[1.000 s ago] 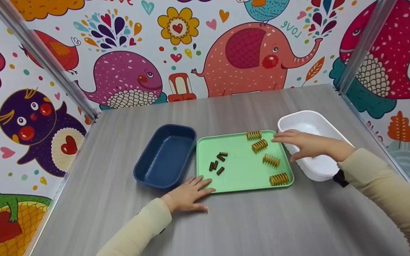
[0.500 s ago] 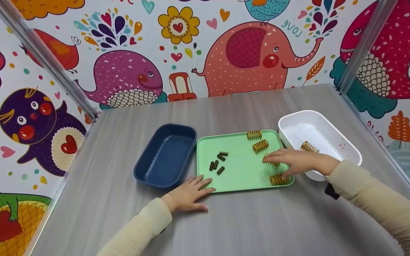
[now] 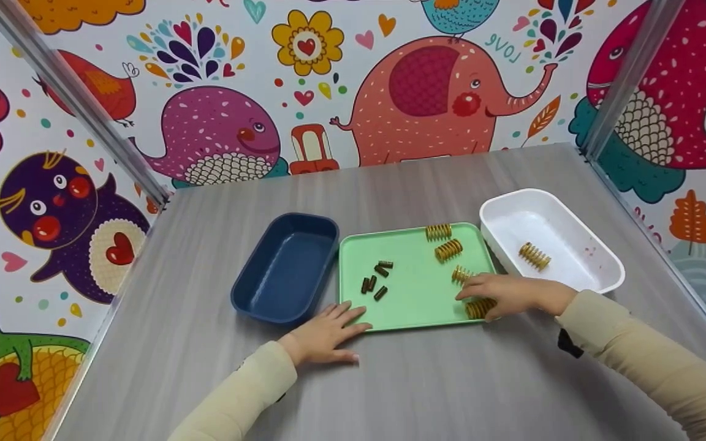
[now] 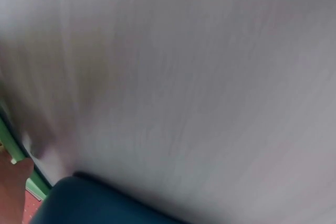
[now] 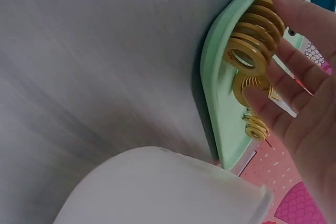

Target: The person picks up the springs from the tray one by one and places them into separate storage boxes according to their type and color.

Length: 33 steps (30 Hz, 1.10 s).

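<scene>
A light green tray (image 3: 417, 275) lies on the table, seen in the head view. My left hand (image 3: 322, 337) rests flat at its front left corner, fingers spread. Over the front right corner, my right hand (image 3: 512, 293) reaches around a thick gold coil spring (image 3: 478, 309). In the right wrist view its extended fingers (image 5: 302, 72) lie close against that spring (image 5: 256, 30), without a visible firm grip. More gold springs (image 3: 448, 250) line the tray's right side, one partly behind the right fingers. Several small dark springs (image 3: 380, 293) lie at the tray's left.
A white bin (image 3: 604, 269) stands right of the tray, with one gold spring (image 3: 534, 256) inside. To the left stands a dark blue bin (image 3: 285, 269). Patterned walls (image 3: 322, 79) and metal posts (image 3: 626, 73) bound the table (image 3: 439, 386).
My right hand has moved from above the white bin leftward and down to the front right gold spring. The gold spring in the white bin has come into view. My left hand stays put.
</scene>
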Tool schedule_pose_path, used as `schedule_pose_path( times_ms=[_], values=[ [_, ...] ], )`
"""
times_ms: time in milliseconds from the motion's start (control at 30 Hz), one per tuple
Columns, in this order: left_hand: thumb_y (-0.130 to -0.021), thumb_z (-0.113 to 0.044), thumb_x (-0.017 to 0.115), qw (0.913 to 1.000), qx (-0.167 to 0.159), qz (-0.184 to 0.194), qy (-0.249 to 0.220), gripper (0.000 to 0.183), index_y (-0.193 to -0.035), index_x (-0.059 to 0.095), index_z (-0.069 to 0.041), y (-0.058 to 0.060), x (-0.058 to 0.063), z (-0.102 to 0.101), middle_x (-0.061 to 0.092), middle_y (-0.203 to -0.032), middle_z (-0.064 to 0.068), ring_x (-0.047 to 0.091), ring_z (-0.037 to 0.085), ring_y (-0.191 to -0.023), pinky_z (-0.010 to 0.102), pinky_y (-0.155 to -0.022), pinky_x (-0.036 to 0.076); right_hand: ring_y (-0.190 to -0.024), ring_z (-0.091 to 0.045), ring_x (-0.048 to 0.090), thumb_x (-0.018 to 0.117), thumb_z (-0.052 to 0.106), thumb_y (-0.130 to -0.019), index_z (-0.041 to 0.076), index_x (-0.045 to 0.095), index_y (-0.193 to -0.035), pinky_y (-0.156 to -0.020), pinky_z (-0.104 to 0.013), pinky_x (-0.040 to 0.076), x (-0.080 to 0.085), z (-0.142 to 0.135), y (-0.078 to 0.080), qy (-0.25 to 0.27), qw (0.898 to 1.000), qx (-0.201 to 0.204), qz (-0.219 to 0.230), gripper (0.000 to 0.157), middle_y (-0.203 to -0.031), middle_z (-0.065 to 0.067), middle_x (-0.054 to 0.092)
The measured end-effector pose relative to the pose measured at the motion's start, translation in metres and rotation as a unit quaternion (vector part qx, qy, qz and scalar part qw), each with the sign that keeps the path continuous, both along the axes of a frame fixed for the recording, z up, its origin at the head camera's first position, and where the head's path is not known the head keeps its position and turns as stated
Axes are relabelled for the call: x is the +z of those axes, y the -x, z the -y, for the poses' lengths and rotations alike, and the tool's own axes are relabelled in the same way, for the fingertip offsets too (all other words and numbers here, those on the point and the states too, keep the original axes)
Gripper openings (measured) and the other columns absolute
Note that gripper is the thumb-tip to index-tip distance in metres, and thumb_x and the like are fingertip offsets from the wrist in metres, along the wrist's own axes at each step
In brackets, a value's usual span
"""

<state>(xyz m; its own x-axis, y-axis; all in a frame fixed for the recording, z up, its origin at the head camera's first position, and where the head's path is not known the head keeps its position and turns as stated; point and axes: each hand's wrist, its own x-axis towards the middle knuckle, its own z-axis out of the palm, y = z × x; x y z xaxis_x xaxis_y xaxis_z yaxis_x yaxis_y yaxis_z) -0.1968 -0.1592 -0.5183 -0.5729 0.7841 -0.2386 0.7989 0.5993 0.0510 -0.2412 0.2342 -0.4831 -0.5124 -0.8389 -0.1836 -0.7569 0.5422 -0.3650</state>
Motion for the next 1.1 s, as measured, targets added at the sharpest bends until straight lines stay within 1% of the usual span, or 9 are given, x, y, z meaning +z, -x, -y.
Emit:
schedule_pose_path(
  times_ms=[200,333,500,633,700,767,933,1000,1100],
  values=[
    [-0.089,-0.059,0.039,1.0000,0.001,0.000,0.000,0.065,-0.144,0.030,-0.026,-0.001,0.001,0.000,0.020,-0.152,0.005,0.017,0.031,-0.138,0.047,-0.109,0.021,-0.113,-0.029,0.048,0.070,0.002,-0.075,0.006,0.056,-0.123,-0.091,-0.044,0.042,-0.003,-0.002,0.001,0.008,1.000,0.002,-0.004,0.050,-0.119,-0.010,0.055],
    [-0.089,-0.059,0.040,1.0000,0.000,0.002,-0.004,0.065,-0.144,0.030,-0.025,-0.002,0.002,0.000,0.020,-0.151,0.006,0.017,0.032,-0.138,0.048,-0.108,0.022,-0.112,-0.029,0.048,0.068,0.001,-0.076,0.005,0.056,-0.122,-0.090,-0.043,0.042,-0.007,-0.005,0.001,0.011,1.000,-0.004,-0.009,0.047,-0.118,-0.010,0.056],
    [-0.089,-0.059,0.040,1.0000,0.000,0.003,-0.007,0.065,-0.144,0.030,-0.025,-0.002,0.002,-0.001,0.020,-0.151,0.006,0.017,0.032,-0.138,0.048,-0.108,0.023,-0.109,-0.030,0.050,0.070,0.007,-0.078,0.002,0.058,-0.118,-0.091,-0.044,0.042,-0.020,-0.008,0.000,0.050,0.997,0.001,-0.058,0.042,-0.114,-0.013,0.057],
    [-0.089,-0.059,0.039,1.0000,0.005,0.003,-0.004,0.065,-0.144,0.029,-0.026,-0.002,0.001,0.000,0.019,-0.152,0.005,0.016,0.031,-0.139,0.047,-0.108,0.023,-0.104,-0.030,0.053,0.073,0.008,-0.075,-0.001,0.059,-0.114,-0.086,-0.043,0.044,-0.031,-0.009,-0.001,0.099,0.989,0.003,-0.109,0.042,-0.110,-0.014,0.057],
    [-0.089,-0.059,0.039,1.0000,0.006,0.002,-0.004,0.065,-0.144,0.029,-0.026,-0.001,0.000,0.000,0.019,-0.152,0.004,0.015,0.031,-0.139,0.047,-0.109,0.023,-0.102,-0.030,0.053,0.074,0.008,-0.074,-0.001,0.059,-0.113,-0.084,-0.043,0.045,-0.036,-0.009,-0.002,0.116,0.985,-0.006,-0.124,0.043,-0.109,-0.014,0.057],
    [-0.089,-0.059,0.038,1.0000,0.006,0.000,-0.004,0.064,-0.144,0.030,-0.026,-0.001,-0.001,0.000,0.018,-0.152,0.004,0.015,0.031,-0.139,0.046,-0.109,0.023,-0.101,-0.031,0.053,0.074,0.010,-0.074,-0.001,0.059,-0.112,-0.084,-0.044,0.044,-0.041,-0.009,-0.003,0.132,0.983,-0.025,-0.128,0.043,-0.109,-0.014,0.057],
    [-0.089,-0.059,0.038,1.0000,0.007,-0.001,-0.006,0.064,-0.144,0.029,-0.026,-0.001,-0.002,0.000,0.018,-0.152,0.004,0.015,0.031,-0.139,0.046,-0.109,0.022,-0.103,-0.033,0.050,0.075,0.015,-0.074,-0.001,0.060,-0.111,-0.085,-0.046,0.041,-0.053,-0.009,-0.004,0.178,0.974,-0.083,-0.114,0.043,-0.110,-0.015,0.057],
    [-0.089,-0.059,0.038,1.0000,0.008,0.000,-0.006,0.064,-0.144,0.029,-0.026,-0.002,-0.002,0.000,0.018,-0.152,0.004,0.015,0.031,-0.139,0.046,-0.109,0.022,-0.102,-0.033,0.050,0.076,0.017,-0.073,-0.001,0.060,-0.109,-0.085,-0.045,0.039,-0.058,-0.010,-0.003,0.202,0.968,-0.091,-0.119,0.044,-0.110,-0.016,0.058],
    [-0.089,-0.060,0.038,0.9999,0.010,0.001,-0.005,0.065,-0.144,0.029,-0.026,-0.002,-0.002,0.000,0.018,-0.152,0.004,0.014,0.031,-0.139,0.046,-0.109,0.021,-0.101,-0.034,0.049,0.078,0.016,-0.069,-0.002,0.061,-0.107,-0.085,-0.043,0.037,-0.064,-0.010,-0.001,0.238,0.958,-0.084,-0.139,0.045,-0.108,-0.016,0.058]
  ],
)
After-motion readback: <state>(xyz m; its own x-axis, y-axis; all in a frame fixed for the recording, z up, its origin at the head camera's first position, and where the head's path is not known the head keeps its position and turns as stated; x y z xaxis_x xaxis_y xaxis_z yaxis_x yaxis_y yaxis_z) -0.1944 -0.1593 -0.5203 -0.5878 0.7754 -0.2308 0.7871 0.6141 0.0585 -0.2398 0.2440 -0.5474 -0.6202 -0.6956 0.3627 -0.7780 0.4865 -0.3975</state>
